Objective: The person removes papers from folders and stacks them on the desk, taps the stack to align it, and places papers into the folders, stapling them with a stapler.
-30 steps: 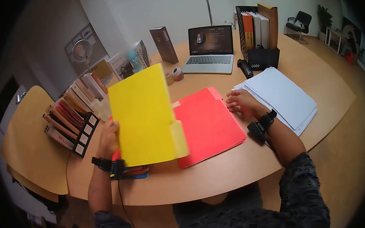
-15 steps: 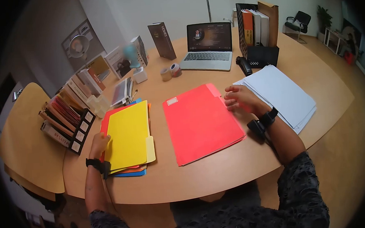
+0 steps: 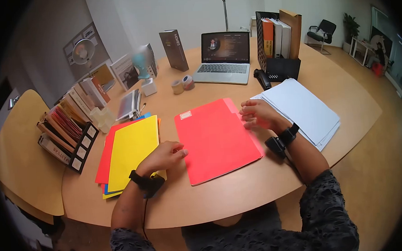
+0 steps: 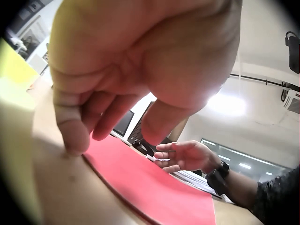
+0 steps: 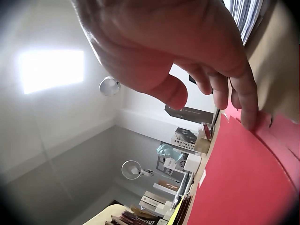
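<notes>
- Left hand [image 3: 161,157] and right hand [image 3: 261,115], loose-fingered, gripping nothing, flank the red folder [image 3: 216,143]!
- Looks light, bendy, likely slippery: best pinched at opposite side edges, layers together.

head pov looks dn, close wrist povs share red folder [image 3: 218,143].

Item count: one left hand [image 3: 162,157], one right hand [image 3: 263,114], two folder groups [image 3: 218,145], one paper stack [image 3: 304,108], one laptop [image 3: 223,72], one telephone [image 3: 262,79], two tape rolls [image 3: 177,87], one bust [image 3: 140,66]. Folders [image 3: 133,140] overlap within each group; their exact number cannot be read.
</notes>
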`<state>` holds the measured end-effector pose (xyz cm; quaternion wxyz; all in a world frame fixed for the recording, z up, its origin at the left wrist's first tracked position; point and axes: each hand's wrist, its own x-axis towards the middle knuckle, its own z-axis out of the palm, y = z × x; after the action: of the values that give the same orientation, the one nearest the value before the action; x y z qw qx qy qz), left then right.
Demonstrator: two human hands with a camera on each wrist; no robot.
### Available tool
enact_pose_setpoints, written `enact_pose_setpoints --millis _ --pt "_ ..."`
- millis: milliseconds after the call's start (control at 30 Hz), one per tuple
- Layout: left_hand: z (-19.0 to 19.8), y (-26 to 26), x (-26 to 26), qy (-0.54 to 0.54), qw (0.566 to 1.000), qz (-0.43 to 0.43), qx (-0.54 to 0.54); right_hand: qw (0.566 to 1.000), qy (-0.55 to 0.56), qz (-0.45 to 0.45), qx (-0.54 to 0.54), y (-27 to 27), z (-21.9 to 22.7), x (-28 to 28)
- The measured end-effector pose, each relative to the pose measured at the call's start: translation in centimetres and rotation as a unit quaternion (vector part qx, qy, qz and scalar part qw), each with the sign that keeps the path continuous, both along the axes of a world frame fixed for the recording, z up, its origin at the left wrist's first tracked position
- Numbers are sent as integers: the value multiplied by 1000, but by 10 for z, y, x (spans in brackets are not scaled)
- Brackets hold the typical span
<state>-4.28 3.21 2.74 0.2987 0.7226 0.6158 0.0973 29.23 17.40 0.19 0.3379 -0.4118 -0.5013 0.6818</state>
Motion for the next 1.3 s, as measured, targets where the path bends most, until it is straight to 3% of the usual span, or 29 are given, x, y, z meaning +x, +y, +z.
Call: enact_pose_setpoints --millis 133,200,233,300,367,400,433,467,567,667,800,900,933,1133,1200,1300 --pt "-8 6 0 -24 999 -5 22 1000 14 -16 -15 -2 5 1" --pt "-12 7 -1 -108 994 27 13 999 20 -25 -26 -2 7 2" --pt "-16 9 -2 -107 994 26 13 997 78 15 -16 -2 11 0" --pt "-20 12 -6 -264 960 81 -40 989 136 57 -6 -6 17 -6" --pt "-11 14 -9 -327 937 108 -51 977 144 111 114 -27 43 -29" --pt "-5 16 -11 -387 910 132 -64 972 144 121 138 -38 55 -41" --pt "2 16 -12 -384 912 130 -65 967 144 129 163 -47 65 -53" --pt "10 16 -12 -435 887 153 -23 957 129 161 202 -55 72 -65" --pt "30 22 -28 -528 834 155 46 888 33 260 377 -67 75 -102" --pt "67 -2 -7 -526 830 107 154 837 -11 324 441 -83 66 -135" --pt "61 13 -49 -597 791 111 76 799 -34 339 495 -89 52 -144" --pt "55 18 -71 -581 787 159 134 812 -101 360 449 -92 61 -125" --pt "66 9 -63 -509 823 164 189 830 -135 325 433 -92 62 -117" --pt "67 9 -83 -489 843 146 171 868 -250 154 400 -58 46 -43" --pt "73 4 -77 -472 849 156 179 936 -225 90 255 -36 36 -21" --pt "71 7 -81 -440 869 136 180 970 -177 12 164 -3 20 5"
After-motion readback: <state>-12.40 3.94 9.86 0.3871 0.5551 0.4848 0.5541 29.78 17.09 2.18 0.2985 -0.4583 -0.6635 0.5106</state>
